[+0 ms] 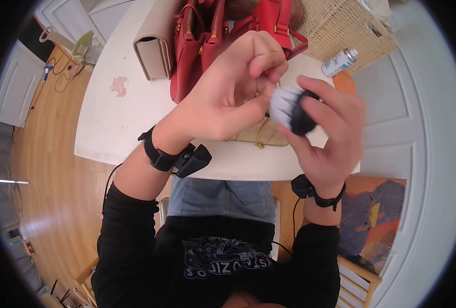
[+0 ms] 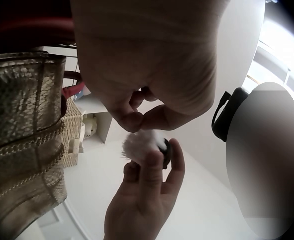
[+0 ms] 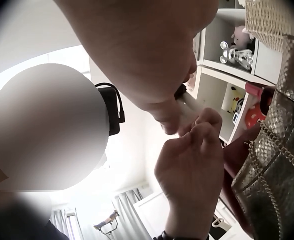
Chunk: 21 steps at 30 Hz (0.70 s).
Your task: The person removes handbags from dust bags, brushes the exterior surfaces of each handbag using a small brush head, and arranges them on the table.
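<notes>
My right hand (image 1: 336,128) grips a round brush (image 1: 304,113) by its black handle, with the white bristles facing left. My left hand (image 1: 233,84) is held up beside it, fingers curled and thumb meeting the forefinger. In the left wrist view, the bristles (image 2: 139,145) sit right at the left fingertips (image 2: 129,121), and no separate object shows between them. Partly hidden below the hands, a gold snakeskin-textured bag (image 1: 274,136) with a gold chain (image 1: 261,134) lies on the table. The right wrist view shows the bag (image 3: 274,170) close beside the left hand.
Red handbags (image 1: 197,54) and a beige bag (image 1: 153,46) stand at the back of the white table (image 1: 104,118). A spray can (image 1: 339,62) stands at the back right, before a woven basket (image 1: 336,33). A chair (image 1: 359,272) stands behind on the right.
</notes>
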### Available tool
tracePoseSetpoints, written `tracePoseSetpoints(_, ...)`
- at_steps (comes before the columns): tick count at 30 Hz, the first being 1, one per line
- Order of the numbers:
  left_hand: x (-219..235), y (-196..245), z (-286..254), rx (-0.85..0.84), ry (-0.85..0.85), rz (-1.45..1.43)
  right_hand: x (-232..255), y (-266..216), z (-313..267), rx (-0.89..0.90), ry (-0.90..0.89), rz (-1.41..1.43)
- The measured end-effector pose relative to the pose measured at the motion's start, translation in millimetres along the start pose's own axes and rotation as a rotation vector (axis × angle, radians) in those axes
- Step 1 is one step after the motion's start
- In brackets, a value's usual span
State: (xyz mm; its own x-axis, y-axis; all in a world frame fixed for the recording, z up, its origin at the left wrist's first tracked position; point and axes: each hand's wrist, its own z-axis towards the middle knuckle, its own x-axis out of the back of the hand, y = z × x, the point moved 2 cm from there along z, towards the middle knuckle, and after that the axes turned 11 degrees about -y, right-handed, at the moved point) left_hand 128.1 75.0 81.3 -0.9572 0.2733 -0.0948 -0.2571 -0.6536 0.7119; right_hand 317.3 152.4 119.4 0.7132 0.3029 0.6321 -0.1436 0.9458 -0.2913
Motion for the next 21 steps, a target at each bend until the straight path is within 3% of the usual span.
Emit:
tracePoseSetpoints(3,2,-2,1,-0.066,-0.038,0.116,-2,8,3,0.05,-0.01,-0.449)
tracePoseSetpoints(8,-2,3,2,-0.015,0.011,0.054,0,0,3,0.043,0.091,-0.265)
tracePoseSetpoints(10,4,-3,1,-0.051,-0.016,0.094,-6,-5,2,0.084,-0.061,-0.269)
tracePoseSetpoints(12,6,-3,0,-0.088,-0.049,0.136,-4,7,-1,0.066,-0.049,-0.27)
tracePoseSetpoints(14,6,-2,0,-0.05,0.008,-0.029,0,15,-1,0.0,0.017,-0.42)
tracePoseSetpoints(15,6,-1,1,-0.052,0.007,-0.025,0,12,-2,-0.012,0.056,-0.351)
tracePoseSetpoints(18,5,-2,1,-0.061,-0.008,-0.006,1,-3,0,0.004,0.032,-0.198)
tracePoseSetpoints(21,5,-3,2,-0.071,-0.024,0.037,-9,2,-2,0.061,-0.057,-0.334)
